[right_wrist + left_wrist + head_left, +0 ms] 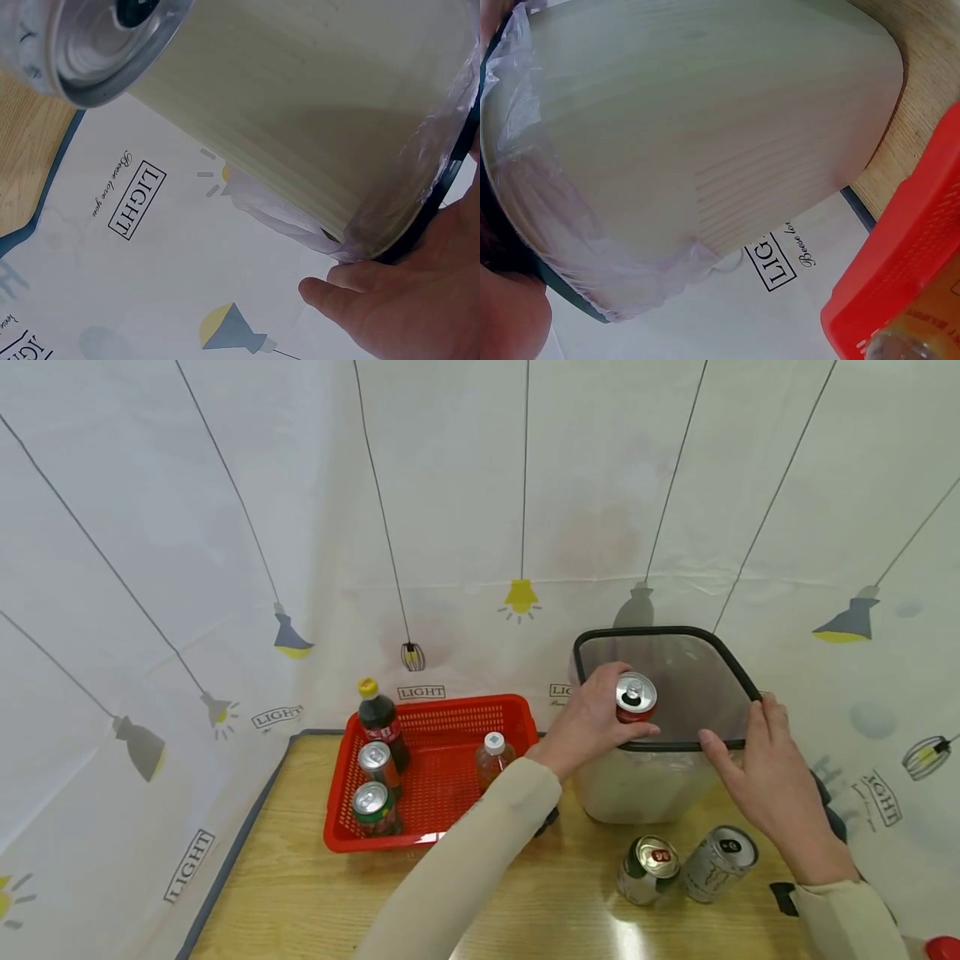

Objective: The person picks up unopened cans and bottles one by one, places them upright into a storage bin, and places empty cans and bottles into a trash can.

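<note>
My left hand grips a red drink can, its silver top upward and tab opening dark, over the mouth of a pale trash bin. The bin has a black rim and a clear plastic liner. At the bin's front right corner, my right hand holds the rim, thumb at the front and fingers along the right side. In the right wrist view, those fingers lie against the outside of the rim. Before the bin stand a gold-topped can and a white can.
Left of the bin sits a red basket. It holds a cola bottle with a yellow cap, a silver-topped can, a green can and a white-capped bottle. A lamp-patterned sheet hangs behind the wooden table.
</note>
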### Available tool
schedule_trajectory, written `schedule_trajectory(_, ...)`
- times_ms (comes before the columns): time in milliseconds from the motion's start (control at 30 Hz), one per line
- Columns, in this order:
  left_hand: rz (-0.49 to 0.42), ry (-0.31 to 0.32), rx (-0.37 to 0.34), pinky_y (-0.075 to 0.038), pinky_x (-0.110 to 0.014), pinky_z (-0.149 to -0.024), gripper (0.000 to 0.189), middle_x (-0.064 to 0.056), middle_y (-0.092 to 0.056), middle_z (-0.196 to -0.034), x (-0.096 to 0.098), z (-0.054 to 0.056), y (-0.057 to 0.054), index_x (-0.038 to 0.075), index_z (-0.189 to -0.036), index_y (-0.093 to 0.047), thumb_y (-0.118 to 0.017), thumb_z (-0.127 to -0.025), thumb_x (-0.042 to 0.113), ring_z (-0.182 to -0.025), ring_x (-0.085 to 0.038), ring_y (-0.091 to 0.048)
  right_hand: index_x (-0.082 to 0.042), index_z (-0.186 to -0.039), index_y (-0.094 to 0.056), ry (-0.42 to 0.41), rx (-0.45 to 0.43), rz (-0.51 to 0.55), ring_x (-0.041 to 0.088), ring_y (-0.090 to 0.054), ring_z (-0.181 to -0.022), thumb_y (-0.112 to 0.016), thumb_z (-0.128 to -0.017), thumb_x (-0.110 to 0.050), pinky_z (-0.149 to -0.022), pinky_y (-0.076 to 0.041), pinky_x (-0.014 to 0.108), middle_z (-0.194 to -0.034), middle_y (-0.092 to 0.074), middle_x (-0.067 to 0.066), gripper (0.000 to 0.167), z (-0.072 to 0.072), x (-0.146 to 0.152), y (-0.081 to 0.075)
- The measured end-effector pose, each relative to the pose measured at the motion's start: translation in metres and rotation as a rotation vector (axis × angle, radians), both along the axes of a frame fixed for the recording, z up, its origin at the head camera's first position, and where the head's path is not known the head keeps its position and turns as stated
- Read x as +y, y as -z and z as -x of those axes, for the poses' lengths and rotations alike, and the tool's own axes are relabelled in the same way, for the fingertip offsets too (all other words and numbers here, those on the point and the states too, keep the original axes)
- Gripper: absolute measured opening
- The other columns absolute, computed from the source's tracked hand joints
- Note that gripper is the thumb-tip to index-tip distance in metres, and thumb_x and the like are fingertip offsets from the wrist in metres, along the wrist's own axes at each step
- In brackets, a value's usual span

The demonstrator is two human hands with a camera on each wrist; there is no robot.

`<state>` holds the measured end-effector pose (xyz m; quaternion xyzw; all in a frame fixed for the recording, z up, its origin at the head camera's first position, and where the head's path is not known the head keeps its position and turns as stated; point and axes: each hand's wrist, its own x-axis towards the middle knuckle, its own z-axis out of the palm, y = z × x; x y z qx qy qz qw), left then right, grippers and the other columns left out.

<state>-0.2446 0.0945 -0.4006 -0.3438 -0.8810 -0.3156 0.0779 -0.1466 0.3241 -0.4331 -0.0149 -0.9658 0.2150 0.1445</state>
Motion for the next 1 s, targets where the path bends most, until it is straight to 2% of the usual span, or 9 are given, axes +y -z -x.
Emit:
schedule_trajectory(200, 0.017, -0.043, -0.053, -0.044, -0.021, -0.109, 0.088, -0.005, -0.055, -0.144, 0.002, -0.003, 0.001, 0.007, -0.15, -0.041, -0.086, -0.084, 0.044, -0.127, -0.015, -0.054, 0.02, -0.155, -0.009, 0.005, -0.009, 0.013, 0.062, -0.016, -0.146, -0.042, -0.108, -0.054, -0.103, -0.029, 0.079, -0.165, -0.001, 0.037, 0.094, -0.001, 0.0, 0.001)
schedule_trajectory(333, -0.006, -0.029, -0.068, -0.042, -0.021, -0.11, 0.087, -0.005, -0.053, -0.147, 0.0, -0.003, 0.002, 0.008, -0.152, -0.04, -0.084, -0.086, 0.043, -0.129, -0.015, -0.053, 0.02, -0.155, -0.01, -0.002, 0.007, 0.013, 0.06, -0.014, -0.148, -0.042, -0.109, -0.053, -0.103, -0.029, 0.079, -0.165, -0.002, 0.038, 0.093, -0.002, 0.001, 0.001)
schedule_trajectory(567, -0.082, 0.051, -0.039, -0.039, -0.023, -0.114, 0.067, -0.007, -0.051, -0.15, -0.008, -0.003, 0.009, 0.008, -0.152, -0.042, -0.071, -0.099, 0.037, -0.134, -0.017, -0.051, 0.021, -0.155, -0.011, -0.011, 0.015, 0.018, 0.059, -0.011, -0.149, -0.043, -0.109, -0.052, -0.104, -0.028, 0.079, -0.165, -0.001, 0.038, 0.092, -0.001, 0.001, 0.001)
schedule_trajectory(700, -0.145, 0.097, -0.026, -0.036, -0.022, -0.115, 0.058, -0.008, -0.05, -0.151, -0.015, -0.007, 0.01, 0.007, -0.151, -0.044, -0.066, -0.103, 0.031, -0.136, -0.019, -0.05, 0.021, -0.155, -0.011, -0.012, 0.019, 0.019, 0.057, -0.008, -0.151, -0.043, -0.109, -0.052, -0.104, -0.028, 0.079, -0.166, -0.001, 0.037, 0.092, -0.001, 0.001, 0.002)
schedule_trajectory(800, -0.175, 0.107, 0.002, -0.035, -0.022, -0.116, 0.054, -0.009, -0.051, -0.149, -0.023, -0.011, 0.012, 0.006, -0.148, -0.047, -0.065, -0.103, 0.028, -0.136, -0.019, -0.05, 0.021, -0.155, -0.011, -0.013, 0.022, 0.021, 0.056, -0.007, -0.151, -0.043, -0.109, -0.052, -0.104, -0.027, 0.079, -0.166, -0.001, 0.037, 0.091, -0.001, 0.002, 0.002)
schedule_trajectory(1000, -0.206, 0.084, 0.057, -0.036, -0.025, -0.117, 0.049, -0.01, -0.054, -0.145, -0.04, -0.018, 0.019, 0.005, -0.144, -0.049, -0.066, -0.103, 0.026, -0.136, -0.022, -0.052, 0.02, -0.155, -0.009, -0.018, 0.02, 0.031, 0.054, -0.004, -0.152, -0.042, -0.109, -0.051, -0.108, -0.024, 0.077, -0.166, 0.001, 0.036, 0.091, -0.002, 0.002, 0.002)
